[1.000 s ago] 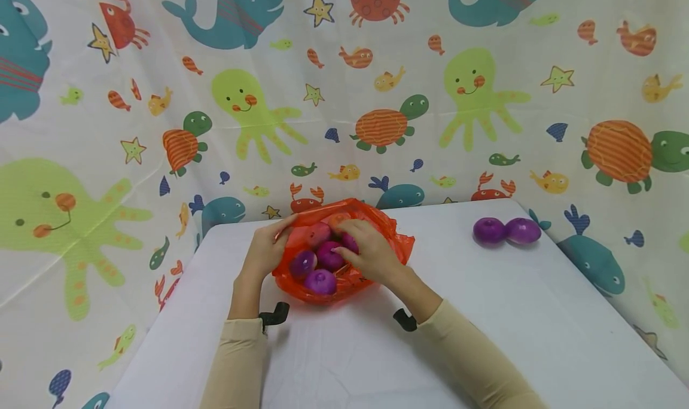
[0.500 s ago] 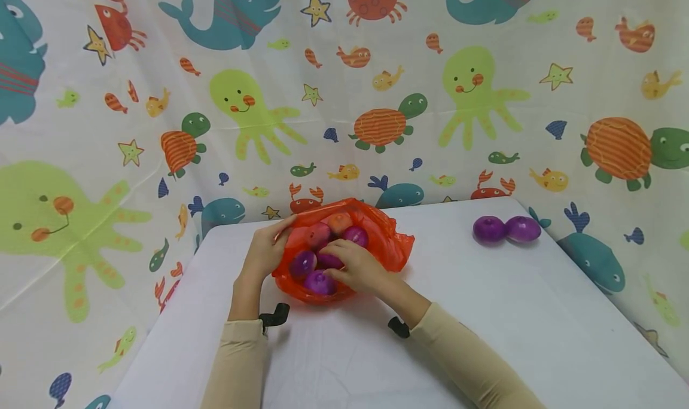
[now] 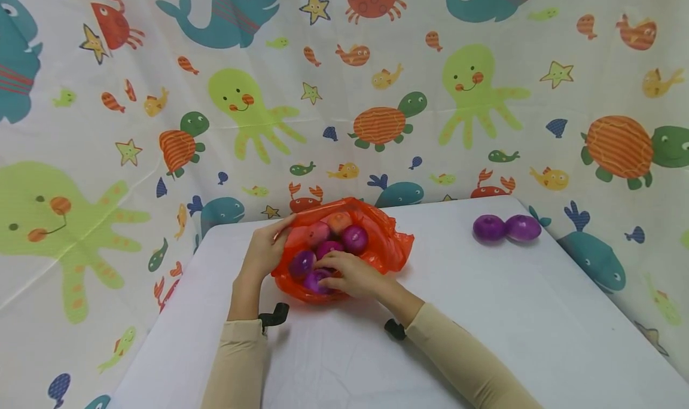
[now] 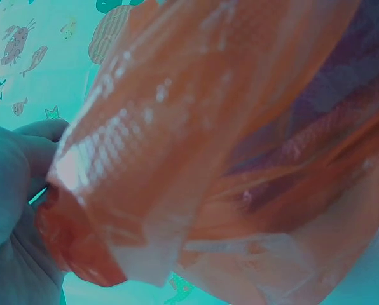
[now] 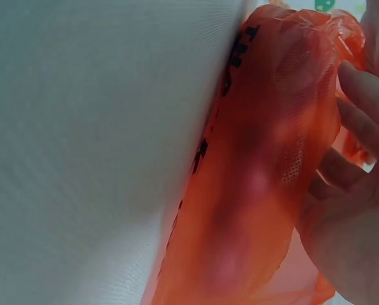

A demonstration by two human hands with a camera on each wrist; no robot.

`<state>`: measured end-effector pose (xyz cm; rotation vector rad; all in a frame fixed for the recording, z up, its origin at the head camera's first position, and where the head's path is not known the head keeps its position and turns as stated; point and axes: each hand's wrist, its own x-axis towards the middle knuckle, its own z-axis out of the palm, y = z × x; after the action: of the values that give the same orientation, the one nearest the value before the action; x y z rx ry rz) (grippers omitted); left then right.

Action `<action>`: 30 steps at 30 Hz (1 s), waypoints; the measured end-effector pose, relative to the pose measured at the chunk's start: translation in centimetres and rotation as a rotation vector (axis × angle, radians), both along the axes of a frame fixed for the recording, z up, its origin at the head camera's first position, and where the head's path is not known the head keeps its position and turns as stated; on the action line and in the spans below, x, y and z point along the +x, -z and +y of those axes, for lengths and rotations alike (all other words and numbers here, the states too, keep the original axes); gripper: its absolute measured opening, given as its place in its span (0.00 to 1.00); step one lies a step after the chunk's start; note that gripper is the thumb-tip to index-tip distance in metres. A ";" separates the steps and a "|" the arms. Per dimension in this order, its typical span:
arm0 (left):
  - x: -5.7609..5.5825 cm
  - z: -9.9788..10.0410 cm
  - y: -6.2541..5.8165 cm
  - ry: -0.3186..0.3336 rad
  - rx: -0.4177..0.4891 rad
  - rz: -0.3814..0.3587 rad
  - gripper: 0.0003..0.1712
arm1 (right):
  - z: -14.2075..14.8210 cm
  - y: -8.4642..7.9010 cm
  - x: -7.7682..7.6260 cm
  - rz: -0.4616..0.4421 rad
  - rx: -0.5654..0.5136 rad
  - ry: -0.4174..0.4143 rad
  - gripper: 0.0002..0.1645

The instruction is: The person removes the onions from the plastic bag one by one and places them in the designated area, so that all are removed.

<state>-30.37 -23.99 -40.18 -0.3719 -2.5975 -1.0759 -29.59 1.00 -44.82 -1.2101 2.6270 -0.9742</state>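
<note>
An orange-red plastic bag (image 3: 395, 241) stands with its mouth spread, several purple onions inside. My left hand (image 3: 267, 247) grips the bag's left rim; in the left wrist view the thin plastic (image 4: 170, 140) runs from beside that hand (image 4: 11, 203). My right hand (image 3: 352, 274) reaches over the near right rim, thumb and fingers curved round the nearest onion (image 3: 312, 282). Another onion (image 3: 302, 263) lies just left of the fingertips, and one (image 3: 355, 239) sits behind them. At the back of the bag are two redder round pieces, a pinkish one (image 3: 318, 234) and an orange-tinted one (image 3: 339, 222). The right wrist view shows the right hand (image 5: 361, 140) beside the bag's outer wall (image 5: 253, 171).
Two more purple onions (image 3: 488, 229) lie side by side at the table's back right. A white cloth covers the table (image 3: 484, 313). Behind it hangs a curtain (image 3: 334, 74) printed with sea animals.
My right hand has moved from the rear right onion, across the middle one, to the nearest onion, uncovering those behind. The left hand keeps its grip on the rim.
</note>
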 end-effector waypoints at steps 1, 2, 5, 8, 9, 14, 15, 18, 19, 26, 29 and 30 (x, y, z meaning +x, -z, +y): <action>0.0 0.0 0.0 -0.001 -0.004 0.007 0.25 | 0.0 0.0 0.0 0.004 0.004 -0.007 0.27; 0.0 0.0 0.0 -0.002 -0.007 0.012 0.24 | -0.1 0.0 0.0 0.008 0.005 -0.015 0.27; -0.1 -0.1 0.1 -0.003 -0.015 0.023 0.24 | -0.2 0.1 -0.1 0.024 0.013 -0.043 0.26; -0.1 -0.2 0.2 -0.005 -0.017 0.024 0.25 | -0.3 0.3 -0.1 0.038 0.023 -0.068 0.26; -0.1 -0.2 0.3 -0.005 -0.015 0.024 0.25 | -0.3 0.3 -0.2 0.042 0.031 -0.070 0.26; -0.2 -0.2 0.2 -0.005 -0.014 0.029 0.25 | -0.5 0.4 -0.1 0.062 0.058 -0.070 0.27; -0.2 -0.2 0.2 -0.004 -0.013 0.029 0.25 | -0.5 0.4 0.0 0.062 0.062 -0.065 0.27; -0.2 -0.1 0.1 -0.001 -0.012 0.023 0.25 | -0.5 0.4 0.1 0.058 0.068 -0.048 0.27; -0.1 -0.1 0.0 0.001 -0.012 0.021 0.25 | -0.5 0.3 0.2 0.053 0.070 -0.042 0.28; -0.1 -0.1 0.1 0.006 -0.011 0.023 0.25 | -0.5 0.3 0.5 0.013 0.067 -0.018 0.32; -0.1 -0.1 0.1 0.007 -0.013 0.025 0.25 | -0.6 0.3 0.6 0.012 0.085 -0.014 0.34; -0.1 -0.1 0.1 0.007 -0.013 0.025 0.25 | -0.7 0.3 0.6 0.010 0.091 -0.014 0.35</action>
<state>-30.51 -24.09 -40.31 -0.3948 -2.5841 -1.0502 -28.97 0.32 -45.16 -1.2138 2.6357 -0.8384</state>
